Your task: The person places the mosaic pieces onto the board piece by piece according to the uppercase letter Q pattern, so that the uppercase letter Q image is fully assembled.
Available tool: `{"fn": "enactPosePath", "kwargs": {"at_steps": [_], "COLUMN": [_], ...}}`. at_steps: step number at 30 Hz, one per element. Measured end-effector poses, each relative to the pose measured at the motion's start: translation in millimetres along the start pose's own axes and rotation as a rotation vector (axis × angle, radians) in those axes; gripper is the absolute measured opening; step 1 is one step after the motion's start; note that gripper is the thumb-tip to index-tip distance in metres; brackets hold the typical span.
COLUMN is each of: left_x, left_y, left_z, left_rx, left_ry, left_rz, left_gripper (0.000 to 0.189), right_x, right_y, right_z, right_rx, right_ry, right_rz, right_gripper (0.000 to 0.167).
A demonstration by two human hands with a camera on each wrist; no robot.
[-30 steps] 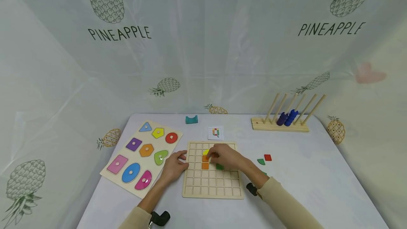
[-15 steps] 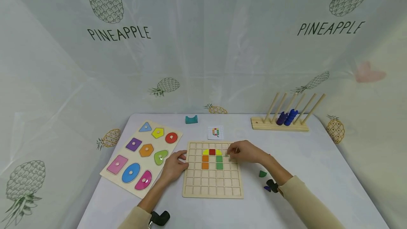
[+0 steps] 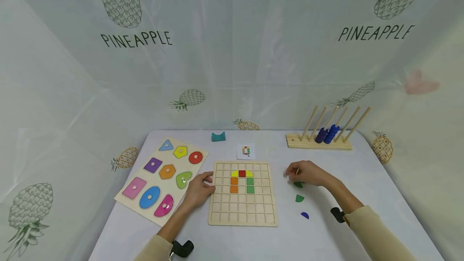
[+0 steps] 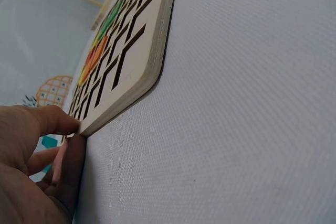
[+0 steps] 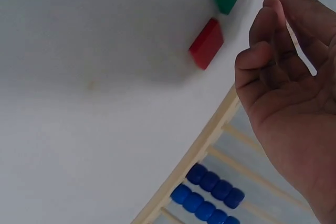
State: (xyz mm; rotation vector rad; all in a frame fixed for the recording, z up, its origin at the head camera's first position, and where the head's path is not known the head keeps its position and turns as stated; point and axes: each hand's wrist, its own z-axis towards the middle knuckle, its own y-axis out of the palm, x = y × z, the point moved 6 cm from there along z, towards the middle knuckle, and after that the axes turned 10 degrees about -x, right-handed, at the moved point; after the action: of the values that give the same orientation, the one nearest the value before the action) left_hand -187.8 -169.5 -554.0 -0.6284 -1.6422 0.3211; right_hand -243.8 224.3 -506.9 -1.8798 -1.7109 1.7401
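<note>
Plainly, the grid board [image 3: 243, 217] lies flat on the white tabletop [image 3: 246, 243], in front of the person. Two orange tiles [image 3: 234, 189] fill one column and two green tiles [image 3: 250, 189] another; farther back, a row runs yellow, red tile [image 3: 242, 173], yellow. To the left, the shape board [image 3: 167, 186] holds nine knobbed pieces, from a magenta half-round [image 3: 163, 205] near the person to a blue triangle [image 3: 166, 145]. At the back, a peg stand [image 3: 295, 143] carries blue beads [image 3: 331, 134] on two neighbouring posts.

The left hand [image 3: 198, 190] rests its fingertips against the grid board's left edge, thumb and forefinger apart. The right hand [image 3: 308, 173] is right of the board, fingers loosely bent; its wrist view is dim, so whether thumb and forefinger quite meet is hard to say.

A blue half-round [image 3: 305, 215], a green quarter piece [image 3: 299, 198], another green piece [image 3: 298, 184] and a red square [image 5: 206, 43] lie near that hand. A strip of tabletop separates them from the board's right edge. A card [image 3: 246, 151] sits just beyond the far edge; a teal block [image 3: 218, 136] lies farther back.
</note>
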Motion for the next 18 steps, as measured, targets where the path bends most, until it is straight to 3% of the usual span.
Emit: {"fn": "enactPosePath", "kwargs": {"at_steps": [8,18], "left_x": [0.2,2.2], "left_y": [-0.2,-0.9], "left_z": [-1.2,-1.5], "left_rx": [-0.006,-0.001], "left_ry": [0.0,0.008], "left_rz": [-0.008,-0.022], "left_gripper": [0.05,0.05], "right_x": [11.6,21.3], "right_y": [-2.1,6.1], "right_z": [-12.1,-13.5], "right_rx": [-0.008,-0.001], "right_ry": [0.017,0.026], "right_rz": [0.014,-0.053], "right_gripper": [0.015,0.017]}}
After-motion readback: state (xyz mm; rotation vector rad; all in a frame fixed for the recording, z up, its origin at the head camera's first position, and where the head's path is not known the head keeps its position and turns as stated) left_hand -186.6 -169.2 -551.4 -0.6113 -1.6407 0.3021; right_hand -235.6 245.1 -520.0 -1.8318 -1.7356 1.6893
